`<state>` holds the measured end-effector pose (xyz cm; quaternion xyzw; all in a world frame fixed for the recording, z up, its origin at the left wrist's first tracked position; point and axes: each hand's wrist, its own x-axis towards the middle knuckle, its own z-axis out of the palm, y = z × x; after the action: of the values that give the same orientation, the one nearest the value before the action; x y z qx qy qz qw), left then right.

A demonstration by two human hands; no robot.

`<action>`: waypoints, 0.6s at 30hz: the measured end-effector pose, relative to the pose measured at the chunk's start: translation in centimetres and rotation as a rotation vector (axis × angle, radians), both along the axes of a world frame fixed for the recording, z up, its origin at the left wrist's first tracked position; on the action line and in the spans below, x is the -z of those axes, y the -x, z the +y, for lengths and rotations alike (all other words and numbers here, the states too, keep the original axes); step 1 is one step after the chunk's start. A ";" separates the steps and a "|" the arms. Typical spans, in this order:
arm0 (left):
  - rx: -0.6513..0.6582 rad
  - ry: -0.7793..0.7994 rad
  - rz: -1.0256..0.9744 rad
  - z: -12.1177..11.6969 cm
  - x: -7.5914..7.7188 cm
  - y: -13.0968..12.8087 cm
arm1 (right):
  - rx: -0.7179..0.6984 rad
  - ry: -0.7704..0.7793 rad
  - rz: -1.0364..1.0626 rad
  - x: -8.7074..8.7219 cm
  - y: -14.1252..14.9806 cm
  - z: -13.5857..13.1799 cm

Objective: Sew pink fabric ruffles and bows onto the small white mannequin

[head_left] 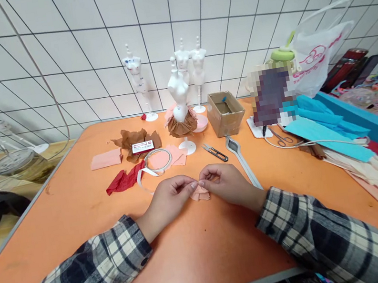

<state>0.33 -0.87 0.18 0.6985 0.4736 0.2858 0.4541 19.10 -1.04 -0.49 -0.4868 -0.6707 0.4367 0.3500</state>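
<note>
Both my hands meet over the middle of the orange table, pinching a small piece of pink crepe paper [200, 194] gathered into pleats. My left hand [171, 197] grips its top edge from the left between thumb and forefinger. From the right, my right hand [227, 183] pinches the same edge close beside it. The pleated lower part fans out below my fingertips; the pinched edge is mostly hidden. Just beyond stands a white mini mannequin [178, 87] wearing a ruffled brown skirt [182, 127] with pink paper above it. Black thread snips [215, 152] lie past my right hand.
A roll of white tape [158, 160], red crepe paper [126, 177], brown paper [134, 138] and a small box [142, 147] lie at left. A cardboard box [226, 113], a grey strap-like tool [243, 161], scissors [281, 138] and blue paper [326, 135] are right. More mannequins [135, 70] stand behind.
</note>
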 end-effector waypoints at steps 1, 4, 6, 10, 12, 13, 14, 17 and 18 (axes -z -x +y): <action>0.011 0.028 -0.038 0.0 0.0 0.0 | -0.003 -0.018 -0.005 0.0 -0.1 0.0; 0.021 0.113 -0.149 0.2 0.2 0.0 | -0.010 -0.100 -0.042 0.0 -0.3 0.1; -0.009 0.119 -0.185 0.5 0.3 0.0 | -0.019 -0.142 -0.048 0.0 -0.4 0.1; -0.062 0.106 -0.231 0.8 0.3 0.1 | -0.013 -0.029 0.090 0.4 -0.3 0.0; -0.057 0.111 -0.234 0.8 0.3 0.0 | -0.024 0.077 0.159 0.7 -0.1 0.1; -0.053 0.110 -0.234 0.7 0.2 0.0 | -0.036 0.110 0.173 0.8 0.0 0.2; -0.052 0.106 -0.236 0.7 0.2 0.0 | -0.046 0.123 0.172 0.9 0.0 0.2; -0.077 0.064 -0.215 0.6 0.0 0.1 | -0.049 0.076 0.122 1.1 0.0 0.4; -0.079 0.050 -0.186 0.7 -0.1 0.2 | -0.059 0.055 0.105 1.1 -0.1 0.3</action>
<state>0.16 -0.19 0.26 0.6382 0.4638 0.3551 0.5016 19.15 -0.71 -1.60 -0.4526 -0.6530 0.4903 0.3582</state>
